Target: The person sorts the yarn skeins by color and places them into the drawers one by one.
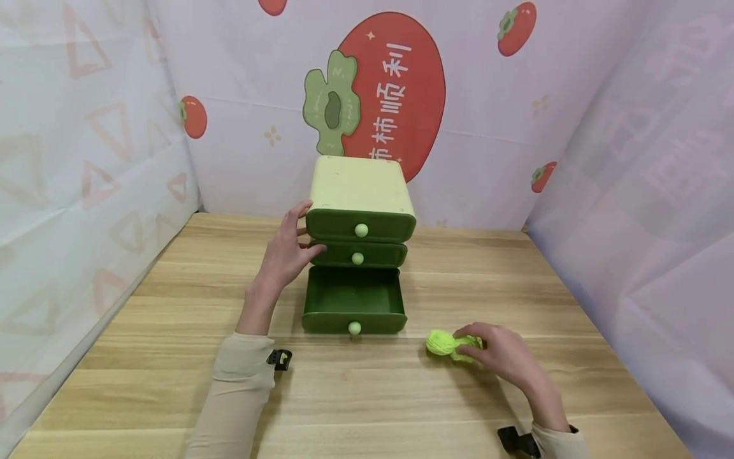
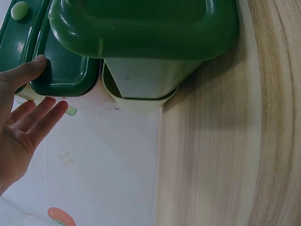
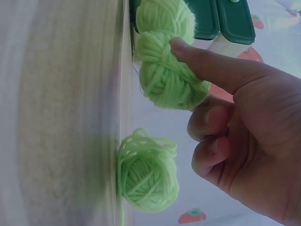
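Note:
A drawer cabinet (image 1: 361,185) with a pale top and green drawers stands at the centre. Its bottom drawer (image 1: 353,322) is pulled out, with nothing inside. My left hand (image 1: 283,252) touches the cabinet's left side; the thumb presses the middle drawer's front (image 1: 335,256) and the other fingers extend along the side. To the right, my right hand (image 1: 504,350) pinches a bright green bundle of yarn (image 3: 171,70), thumb on top, close over the table. Beside it in the right wrist view, another yarn ball (image 3: 148,176) rests on the table with loose loops.
The wooden table (image 1: 367,401) runs up to printed fabric on the back and both sides (image 1: 246,115). Black wrist straps (image 1: 280,359) show at both cuffs. The open drawer juts toward the front of the table.

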The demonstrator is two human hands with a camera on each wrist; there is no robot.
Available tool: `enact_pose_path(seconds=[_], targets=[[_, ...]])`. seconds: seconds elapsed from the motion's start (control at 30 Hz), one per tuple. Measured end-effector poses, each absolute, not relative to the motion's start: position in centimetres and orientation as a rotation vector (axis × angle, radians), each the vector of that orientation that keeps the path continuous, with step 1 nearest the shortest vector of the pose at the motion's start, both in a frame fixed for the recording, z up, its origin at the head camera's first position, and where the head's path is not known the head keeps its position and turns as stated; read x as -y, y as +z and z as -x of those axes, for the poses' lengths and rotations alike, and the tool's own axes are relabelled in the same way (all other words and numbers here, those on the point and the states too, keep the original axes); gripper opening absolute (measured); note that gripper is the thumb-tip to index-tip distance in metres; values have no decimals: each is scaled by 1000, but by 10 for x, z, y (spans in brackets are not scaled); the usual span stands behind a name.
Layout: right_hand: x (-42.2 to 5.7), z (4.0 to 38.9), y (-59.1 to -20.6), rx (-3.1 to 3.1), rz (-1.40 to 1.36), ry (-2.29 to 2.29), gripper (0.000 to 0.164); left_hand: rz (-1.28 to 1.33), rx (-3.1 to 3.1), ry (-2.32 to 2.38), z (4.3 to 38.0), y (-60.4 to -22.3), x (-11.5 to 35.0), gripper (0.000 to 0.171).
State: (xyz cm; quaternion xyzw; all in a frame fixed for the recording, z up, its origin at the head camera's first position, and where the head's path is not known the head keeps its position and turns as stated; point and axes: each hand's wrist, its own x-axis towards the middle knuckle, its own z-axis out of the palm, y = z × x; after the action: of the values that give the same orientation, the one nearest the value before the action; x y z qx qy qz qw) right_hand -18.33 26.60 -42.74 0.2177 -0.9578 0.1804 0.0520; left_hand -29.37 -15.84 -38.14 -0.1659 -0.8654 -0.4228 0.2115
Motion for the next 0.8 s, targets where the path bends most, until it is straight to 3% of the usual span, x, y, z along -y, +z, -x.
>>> enact_pose_path(seconds=[0.8], targets=[[-253, 192, -412, 2583, -814, 483, 23, 467, 2394, -1179, 294, -382, 159, 91]])
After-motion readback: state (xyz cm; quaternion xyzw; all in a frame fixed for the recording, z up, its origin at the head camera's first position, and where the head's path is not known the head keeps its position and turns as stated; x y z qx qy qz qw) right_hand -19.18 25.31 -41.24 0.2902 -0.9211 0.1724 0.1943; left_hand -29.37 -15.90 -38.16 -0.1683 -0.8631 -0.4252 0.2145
